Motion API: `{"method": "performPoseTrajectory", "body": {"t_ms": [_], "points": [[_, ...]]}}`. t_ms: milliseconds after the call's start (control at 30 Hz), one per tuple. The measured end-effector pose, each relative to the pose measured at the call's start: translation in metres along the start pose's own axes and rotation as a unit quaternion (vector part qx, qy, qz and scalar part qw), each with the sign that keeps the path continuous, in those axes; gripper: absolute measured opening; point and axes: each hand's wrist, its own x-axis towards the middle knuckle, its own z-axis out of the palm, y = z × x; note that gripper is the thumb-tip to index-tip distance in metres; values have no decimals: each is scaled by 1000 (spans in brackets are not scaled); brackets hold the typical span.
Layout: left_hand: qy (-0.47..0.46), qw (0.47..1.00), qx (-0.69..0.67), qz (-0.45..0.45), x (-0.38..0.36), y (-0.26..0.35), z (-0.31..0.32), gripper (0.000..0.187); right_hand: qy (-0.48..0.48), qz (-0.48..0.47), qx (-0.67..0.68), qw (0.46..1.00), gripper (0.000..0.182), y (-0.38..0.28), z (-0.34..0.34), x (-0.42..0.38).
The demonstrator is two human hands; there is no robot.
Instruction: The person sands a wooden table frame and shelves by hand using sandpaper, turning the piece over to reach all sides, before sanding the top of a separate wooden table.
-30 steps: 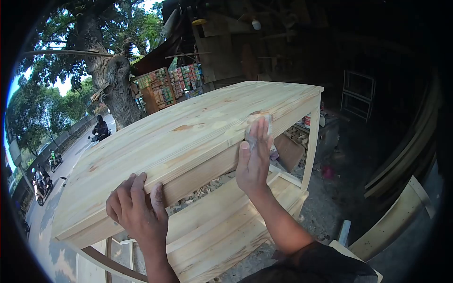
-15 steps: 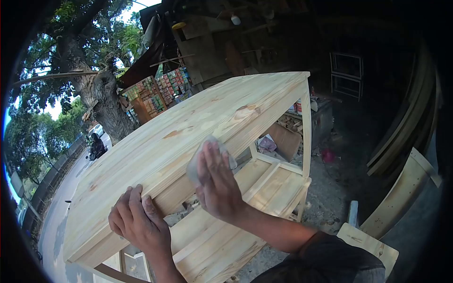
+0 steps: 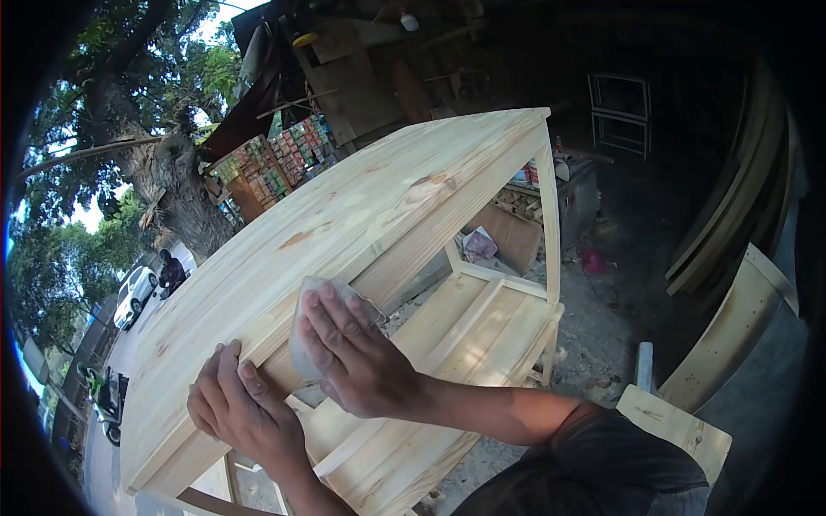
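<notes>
A pale wooden table (image 3: 344,206) with visible grain and a lower slatted shelf (image 3: 404,447) fills the middle. My left hand (image 3: 245,404) rests on its near edge, fingers bent over the top and nothing visible in them. To the right, my right hand (image 3: 357,348) lies nearly flat on a thin greyish-white sheet (image 3: 305,344), pressing it against the table's edge and front rail. The sheet sticks out around my fingers, and the palm side is hidden.
A wooden stool-like piece (image 3: 675,430) and a curved board (image 3: 723,335) lie at the lower right. Long planks (image 3: 731,189) lean behind them. At the left are a tree trunk (image 3: 181,189), a white car (image 3: 135,297) and a motorbike (image 3: 107,400) on the road.
My right hand and the sheet have slid left and down along the table's edge, closer to my left hand. The view has shifted slightly, and the car and green motorbike show more fully.
</notes>
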Motion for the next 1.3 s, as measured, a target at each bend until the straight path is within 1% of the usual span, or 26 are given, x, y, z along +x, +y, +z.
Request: {"method": "performPoseTrajectory", "body": {"t_ms": [33, 67, 133, 200, 233, 300, 333, 400, 433, 467, 533, 567, 600, 667, 733, 800, 867, 933, 1000, 1033, 1067, 1133, 1167, 1267, 1300], "points": [[-3, 1000, -6, 6, 0, -4, 0, 33, 21, 11, -18, 1000, 68, 25, -5, -3], [-12, 1000, -3, 16, 2, -5, -2, 33, 38, 22, -33, 998, 67, 63, -23, -2], [-33, 999, 7, 23, 3, -3, -11, 33, 96, 67, -114, 987, 66, 151, -58, -5], [-37, 999, 14, 19, 2, -5, -12, 33, 153, 215, -112, 958, 65, 184, -61, 9], [-41, 999, 12, 25, 2, -5, -12, 33, 184, 292, -117, 931, 65, 192, -68, 9], [-31, 999, 12, 25, -1, -9, -8, 34, 172, 126, -77, 974, 67, 137, -46, 14], [-23, 999, 12, 24, -2, -9, -5, 34, 63, 65, -18, 996, 70, 103, -44, 5], [-17, 999, 18, 43, -1, -12, -5, 34, 68, 22, -91, 993, 69, 143, -53, -5], [-134, 991, -22, -15, 0, -11, -19, 46, 66, 2, -119, 991, 69, 168, -54, -17], [-111, 994, -19, 8, 2, -11, -23, 43, 61, -22, -145, 987, 69, 193, -56, -25], [-52, 997, -16, 45, 7, -4, -21, 39, 132, 123, -150, 972, 68, 259, -91, -26], [-3, 998, -12, 66, 11, 1, -19, 37, 154, 141, -133, 969, 67, 262, -88, -22], [3, 998, -6, 58, 11, 3, -18, 37, 178, 161, -119, 963, 67, 259, -82, -21], [20, 998, 0, 54, 11, 5, -11, 36, 184, 140, -105, 967, 65, 264, -87, -24], [57, 996, 9, 66, 12, 7, -5, 36, 133, 54, -93, 985, 62, 269, -95, -26], [47, 996, 14, 72, 13, 8, -5, 37, 71, -19, -68, 995, 60, 269, -95, -36], [42, 996, 27, 77, 14, 9, -9, 37, 167, 129, -98, 973, 57, 354, -133, -41], [50, 996, 27, 66, 14, 12, -1, 39, 204, 189, -89, 956, 55, 385, -146, -36], [91, 992, 77, 42, 14, 35, 14, 46, 180, 164, -54, 968, 55, 355, -138, -33], [104, 989, 90, 51, 16, 59, 29, 53, 128, 83, -14, 988, 56, 324, -129, -37], [109, 986, 110, 66, 15, 80, 40, 61, 102, 38, -33, 994, 56, 336, -128, -43], [54, 989, 76, 113, 4, 117, 72, 75, 49, -52, -69, 995, 56, 369, -130, -63], [21, 988, 70, 133, -4, 131, 87, 77, 107, 56, -74, 990, 53, 397, -151, -56], [-72, 981, 84, 162, -8, 172, 119, 85, 176, 157, -114, 965, 53, 459, -182, -37], [-77, 983, 78, 148, -8, 189, 129, 88, 192, 195, -126, 954, 53, 471, -188, -38]]}}
